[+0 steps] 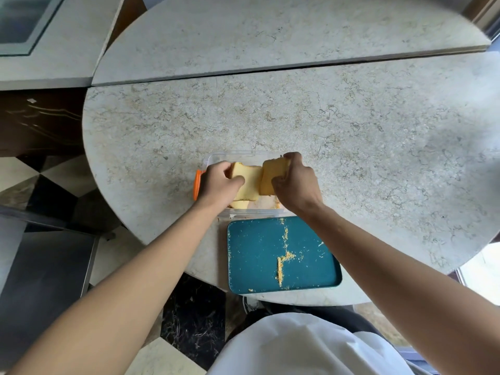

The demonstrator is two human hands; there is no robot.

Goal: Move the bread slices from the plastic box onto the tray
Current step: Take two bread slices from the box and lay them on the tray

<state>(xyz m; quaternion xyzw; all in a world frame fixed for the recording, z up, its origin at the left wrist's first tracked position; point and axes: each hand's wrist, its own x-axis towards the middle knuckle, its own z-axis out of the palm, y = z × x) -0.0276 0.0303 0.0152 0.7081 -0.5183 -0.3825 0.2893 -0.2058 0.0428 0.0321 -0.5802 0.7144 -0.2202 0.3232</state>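
Bread transfer, mid-lift. Clear rectangular plastic box [216,158] with an orange clip sits near the front edge of the round stone desk [351,131], just behind the teal rectangular tray [257,266], which carries only crumbs. Left hand [219,185] has its grip closed on a pale yellow square bread slice [250,182], thumb across the face, fingers over the far edge. Right hand [295,182] has its grip closed on a second yellow bread slice [272,175], held tilted over the box. More bread [239,204] lies on the box floor. Judgement: slices are light, soft, crumbly; pinch pressure will dent or tear them. Best hold is broad, by opposite crust edges, supported from below during the carry to the tray.
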